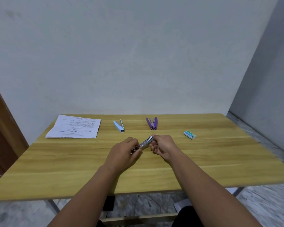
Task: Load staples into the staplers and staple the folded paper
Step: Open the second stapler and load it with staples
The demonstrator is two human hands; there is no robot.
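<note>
Hands meet mid-table: left hand (126,149) and right hand (162,145) each pinch an end of a metal stapler (146,143), probably to steady it for loading. Blue stapler (119,126), purple stapler (152,123), staple box (189,134) and paper (74,126) wait behind. Wooden table (72,169), plain wall, marbled floor.

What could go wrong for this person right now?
The stapler is held above the table by fingertips of both the left hand and right hand, so it might slip or pinch a finger. If staples are going in, they could spill. The staple box lies off to the right, a reach away.
</note>
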